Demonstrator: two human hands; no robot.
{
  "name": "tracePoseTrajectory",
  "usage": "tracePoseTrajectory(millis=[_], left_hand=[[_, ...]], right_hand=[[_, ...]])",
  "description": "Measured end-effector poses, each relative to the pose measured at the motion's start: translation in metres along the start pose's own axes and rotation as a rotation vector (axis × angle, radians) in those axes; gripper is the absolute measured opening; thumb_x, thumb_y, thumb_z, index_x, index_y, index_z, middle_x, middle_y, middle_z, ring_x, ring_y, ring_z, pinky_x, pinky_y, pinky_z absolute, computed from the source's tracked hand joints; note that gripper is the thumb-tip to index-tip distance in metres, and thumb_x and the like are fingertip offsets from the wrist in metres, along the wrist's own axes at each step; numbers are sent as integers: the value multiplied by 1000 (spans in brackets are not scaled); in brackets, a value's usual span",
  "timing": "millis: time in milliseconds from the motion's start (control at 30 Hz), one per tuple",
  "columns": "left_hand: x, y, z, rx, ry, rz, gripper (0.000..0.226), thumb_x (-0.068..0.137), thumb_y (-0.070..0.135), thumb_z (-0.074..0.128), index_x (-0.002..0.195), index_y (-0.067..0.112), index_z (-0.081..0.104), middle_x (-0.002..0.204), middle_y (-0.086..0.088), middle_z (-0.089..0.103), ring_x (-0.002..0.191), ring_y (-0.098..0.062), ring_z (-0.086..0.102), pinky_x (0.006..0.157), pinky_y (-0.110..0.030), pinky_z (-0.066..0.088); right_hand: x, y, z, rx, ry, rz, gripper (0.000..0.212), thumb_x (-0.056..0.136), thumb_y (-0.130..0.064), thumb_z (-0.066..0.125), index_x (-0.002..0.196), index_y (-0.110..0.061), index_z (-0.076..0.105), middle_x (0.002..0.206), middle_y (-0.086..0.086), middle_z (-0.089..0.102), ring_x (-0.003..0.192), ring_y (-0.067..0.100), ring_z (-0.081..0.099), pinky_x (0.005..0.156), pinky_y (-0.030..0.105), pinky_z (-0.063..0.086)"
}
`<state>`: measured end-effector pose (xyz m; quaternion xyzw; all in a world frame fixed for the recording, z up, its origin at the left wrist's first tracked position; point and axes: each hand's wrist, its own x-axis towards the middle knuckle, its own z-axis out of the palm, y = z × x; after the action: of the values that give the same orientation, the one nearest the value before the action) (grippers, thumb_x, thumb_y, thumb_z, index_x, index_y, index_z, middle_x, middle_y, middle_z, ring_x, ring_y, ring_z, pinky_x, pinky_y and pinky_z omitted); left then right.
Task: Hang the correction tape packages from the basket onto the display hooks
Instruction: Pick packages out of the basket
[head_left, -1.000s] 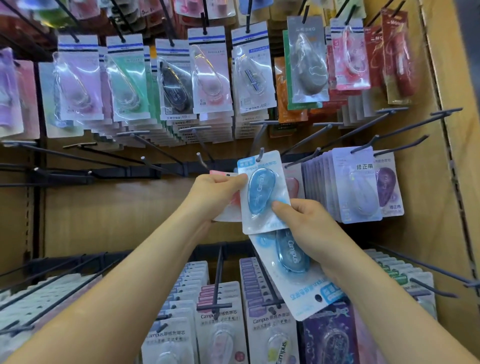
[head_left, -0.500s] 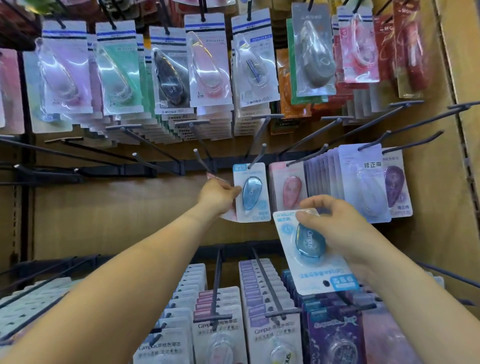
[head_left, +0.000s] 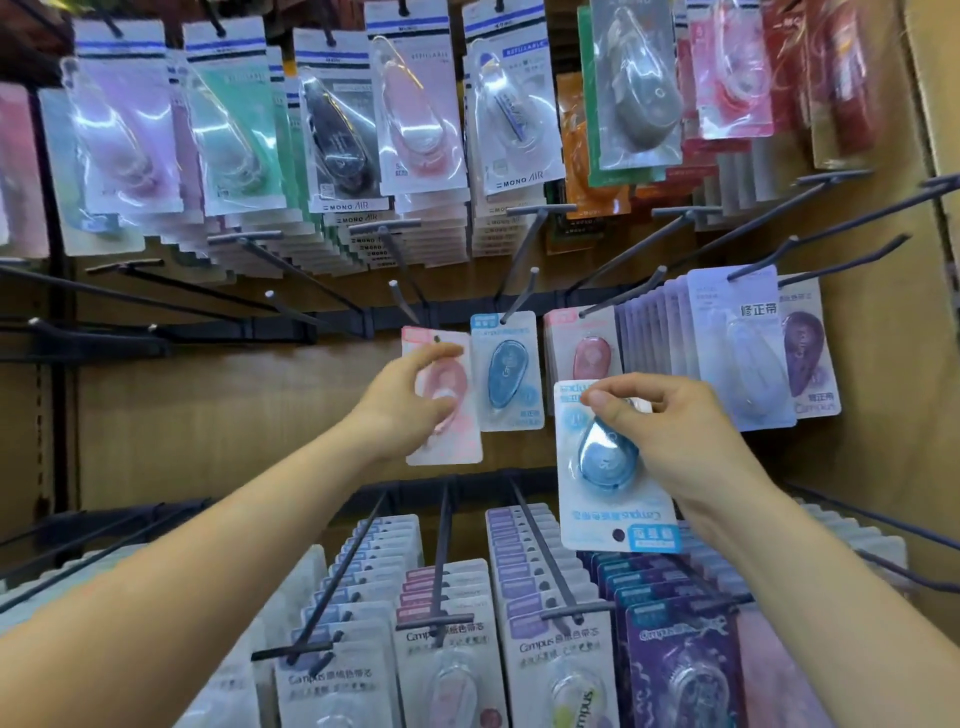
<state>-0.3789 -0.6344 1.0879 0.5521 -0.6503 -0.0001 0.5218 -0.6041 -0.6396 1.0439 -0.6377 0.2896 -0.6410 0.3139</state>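
At mid-rack my left hand (head_left: 405, 408) pinches a pink pack (head_left: 457, 439), my right hand (head_left: 675, 441) grips a blue pack (head_left: 602, 467) upside down, likely light, stiff card, best held by its edges.

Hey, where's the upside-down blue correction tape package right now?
The upside-down blue package is right of centre in the head view, held by the right hand, just below the hanging pink package.

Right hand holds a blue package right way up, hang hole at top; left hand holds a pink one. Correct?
Not quite. The head view shows the blue package in the right hand upside down: its hang hole is at the bottom edge and the print is inverted. The left hand does hold a pink package.
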Motion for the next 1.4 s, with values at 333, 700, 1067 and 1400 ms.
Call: tracePoseTrajectory(millis=[333, 700, 1067, 1400], left_hand=[[-53, 29, -11, -676, -112, 14, 72, 85, -2, 69, 140, 38, 45, 123, 3, 65, 106, -20, 69, 87, -51, 58], [-65, 77, -6, -686, 86, 325, 35, 95, 24, 59, 127, 31, 46, 98, 2, 74, 90, -12, 71, 74, -29, 59], [-51, 140, 21, -665, 157, 309, 9, 90, 25, 70, 81, 23, 70, 86, 0, 73, 84, -18, 71, 78, -39, 61], [-33, 148, 78, -586, 99, 145, 3, 92, 27, 68, 92, 25, 70, 94, 2, 72, 91, -15, 68, 77, -32, 59]], right_hand=[[-14, -13, 24, -115, -196, -31, 25, 88, -47, 66, 94, -26, 77, 90, -18, 70, 89, -1, 60, 67, 14, 41], [-19, -22, 4, -53, -227, -165, 6, 86, -20, 74, 85, -23, 79, 90, -13, 75, 86, -2, 69, 73, 14, 51], [-44, -33, -49, -7, -78, -230, 8, 88, -22, 70, 84, -21, 77, 89, -11, 77, 84, 1, 71, 70, 14, 54], [-49, -19, -75, 21, 23, -13, 11, 88, -14, 71, 80, -10, 77, 81, 6, 77, 80, 22, 73, 75, 34, 60]])
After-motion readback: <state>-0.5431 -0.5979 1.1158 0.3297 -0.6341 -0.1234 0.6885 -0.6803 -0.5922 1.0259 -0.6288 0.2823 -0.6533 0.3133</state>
